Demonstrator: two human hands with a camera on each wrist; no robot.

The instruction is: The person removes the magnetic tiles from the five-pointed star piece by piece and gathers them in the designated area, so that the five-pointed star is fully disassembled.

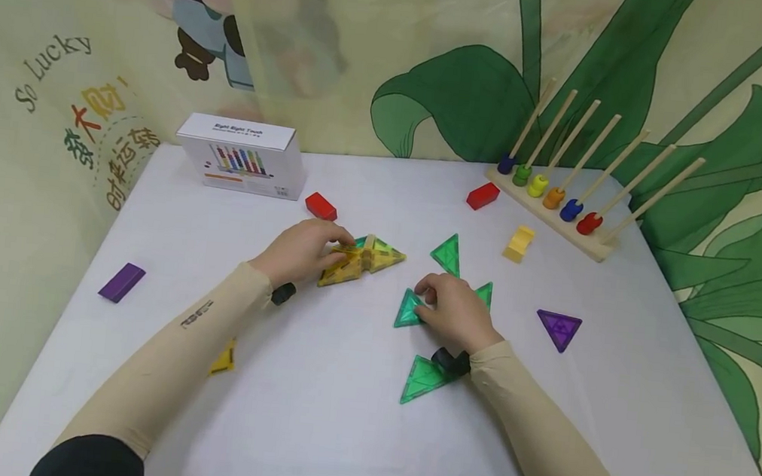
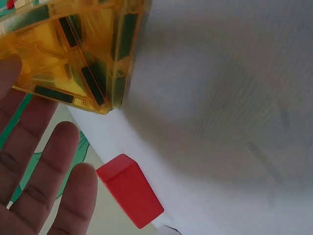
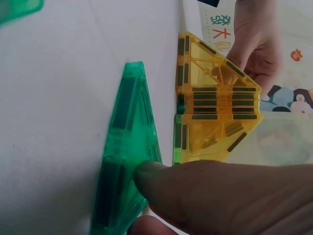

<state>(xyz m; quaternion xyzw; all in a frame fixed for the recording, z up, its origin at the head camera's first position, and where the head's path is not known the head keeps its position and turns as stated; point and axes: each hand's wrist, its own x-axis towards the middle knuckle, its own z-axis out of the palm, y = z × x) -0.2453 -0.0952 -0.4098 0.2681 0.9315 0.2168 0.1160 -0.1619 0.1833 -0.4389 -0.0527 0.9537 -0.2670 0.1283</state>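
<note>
The yellow tile build (image 1: 369, 253) stands on the table (image 1: 311, 413), between the two hands. The work looks partway along: yellow pieces are joined into one body, with some green showing at its back and lower edge, while three green triangles (image 1: 447, 254) lie loose and seem left to be added. The build is see-through and glossy, with dark strips along its edges; two sloping triangular ends flank a ribbed middle.

The left hand (image 1: 301, 250) pinches its left end between thumb and forefinger, the other fingers loosely extended. The right hand (image 1: 452, 312) has thumb and finger closed on another green triangle (image 1: 407, 310), held tilted; whether it touches the table I cannot tell. Farther out are a purple triangle (image 1: 558, 331), a yellow tile (image 1: 224, 360) partly behind the left forearm, a red block (image 1: 321, 205) and a white box (image 1: 245, 162).
</note>
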